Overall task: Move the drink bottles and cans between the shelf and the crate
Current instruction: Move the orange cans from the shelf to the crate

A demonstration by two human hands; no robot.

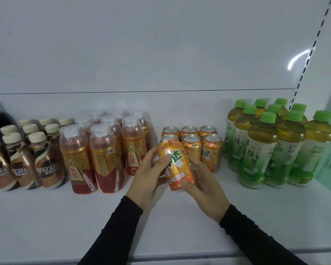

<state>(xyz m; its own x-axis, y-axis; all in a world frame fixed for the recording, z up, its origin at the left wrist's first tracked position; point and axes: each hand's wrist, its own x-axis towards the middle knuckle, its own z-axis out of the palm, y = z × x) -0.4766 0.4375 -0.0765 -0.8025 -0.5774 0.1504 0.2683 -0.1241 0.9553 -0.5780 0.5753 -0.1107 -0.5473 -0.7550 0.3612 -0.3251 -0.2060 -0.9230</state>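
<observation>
A: While both hands were on the orange can point(177, 165), what step was in hand?

B: Looked like shelving it. Left hand point(148, 180) wrapped the can's left side, thumb across the label; right hand point(204, 185) cupped the bottom from the right. So both grips held the one can, tilted, top leaning back-left, lifted off the shelf point(46, 217), mid-shelf, just in front of the can group point(192, 142).

A: Where did the can sit relative to the grips?

B: Between the two palms, its top poking above the left fingers, its base in the right fingers. It overlapped the front-left can of the group in view; touching or not, couldn't tell.

A: How to do it well?

B: My judgement: stand it upright first, label toward the shelf's front edge, then set it down in front of the group. Keep clear of the red-gold bottles point(105, 155) on the left and the green tea bottles point(264, 148) toward the right end. Release one hand before setting down so fingers don't knock neighbours.

A: Crate?

B: Not in view. Coffee bottles point(17, 159) stood near the left end.
</observation>
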